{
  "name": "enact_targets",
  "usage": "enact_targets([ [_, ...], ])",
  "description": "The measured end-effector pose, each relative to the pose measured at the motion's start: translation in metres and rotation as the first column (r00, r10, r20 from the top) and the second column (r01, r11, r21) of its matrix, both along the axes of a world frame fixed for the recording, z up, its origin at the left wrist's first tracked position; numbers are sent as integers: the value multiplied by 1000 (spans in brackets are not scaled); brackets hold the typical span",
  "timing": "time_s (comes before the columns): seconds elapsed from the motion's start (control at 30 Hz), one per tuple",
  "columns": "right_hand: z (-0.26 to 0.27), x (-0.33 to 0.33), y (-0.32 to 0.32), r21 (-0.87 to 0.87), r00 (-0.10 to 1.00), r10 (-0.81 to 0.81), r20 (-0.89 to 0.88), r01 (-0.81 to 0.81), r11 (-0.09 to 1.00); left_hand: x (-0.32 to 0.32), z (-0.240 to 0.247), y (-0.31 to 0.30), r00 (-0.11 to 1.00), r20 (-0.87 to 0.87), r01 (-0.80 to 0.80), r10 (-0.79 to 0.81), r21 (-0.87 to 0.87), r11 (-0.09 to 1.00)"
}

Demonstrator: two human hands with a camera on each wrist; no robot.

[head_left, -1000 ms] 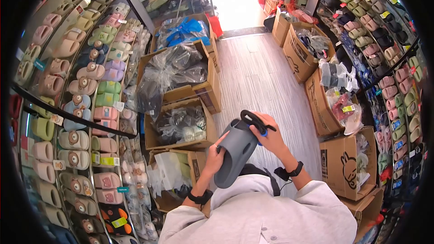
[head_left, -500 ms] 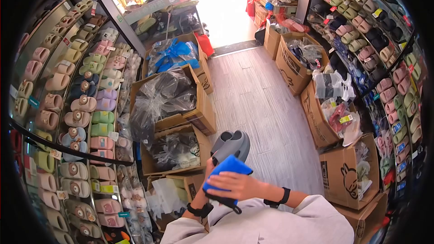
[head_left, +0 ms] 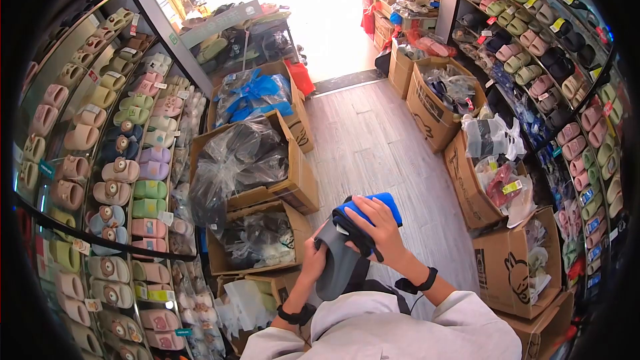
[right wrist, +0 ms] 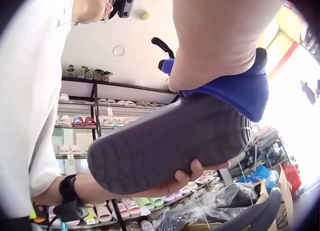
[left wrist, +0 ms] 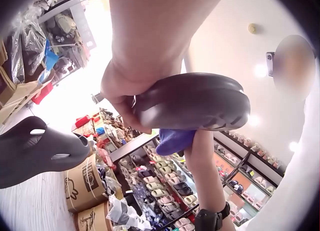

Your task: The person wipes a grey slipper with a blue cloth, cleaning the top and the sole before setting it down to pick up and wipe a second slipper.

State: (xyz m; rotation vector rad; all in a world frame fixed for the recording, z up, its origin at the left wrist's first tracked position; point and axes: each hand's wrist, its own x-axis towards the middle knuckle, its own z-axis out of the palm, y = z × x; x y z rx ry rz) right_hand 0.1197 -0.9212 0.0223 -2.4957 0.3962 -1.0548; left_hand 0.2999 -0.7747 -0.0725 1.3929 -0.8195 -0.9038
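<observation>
My left hand [head_left: 312, 263] grips a dark grey slipper [head_left: 339, 272] by its side. Its ridged sole [right wrist: 150, 146] faces the right wrist camera, with left fingertips [right wrist: 189, 177] along its lower edge. Wrapped over the slipper's toe end is a blue and black cloth [head_left: 387, 207]; my right hand [head_left: 379, 227] holds it there with bent fingers. A black strap [right wrist: 163, 47] sticks out from the cloth in the right wrist view. Another dark grey slipper [left wrist: 37, 151], with holes in its upper, shows at the left edge of the left wrist view.
Shelves of slippers line the left [head_left: 113, 173] and right [head_left: 533, 47]. Open cartons with bagged goods stand along both sides, such as a left carton [head_left: 297, 173] and a right carton [head_left: 510, 263]. Between them runs a grey plank floor [head_left: 373, 133] to a bright doorway.
My right hand with the cloth has moved from across the left hand, forward and right onto the slipper's toe end. The slipper has turned and come nearer my body.
</observation>
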Motion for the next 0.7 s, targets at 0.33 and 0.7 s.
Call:
enact_targets([
  [0.33, 9, 15, -14, -194, 962, 245, -122, -266, 944, 26, -143, -31, 885, 431, -93, 175, -206, 974],
  [0.7, 10, 50, -97, -236, 865, 438, -245, -492, 838, 41, -69, -119, 959, -276, 62, -63, -15, 998],
])
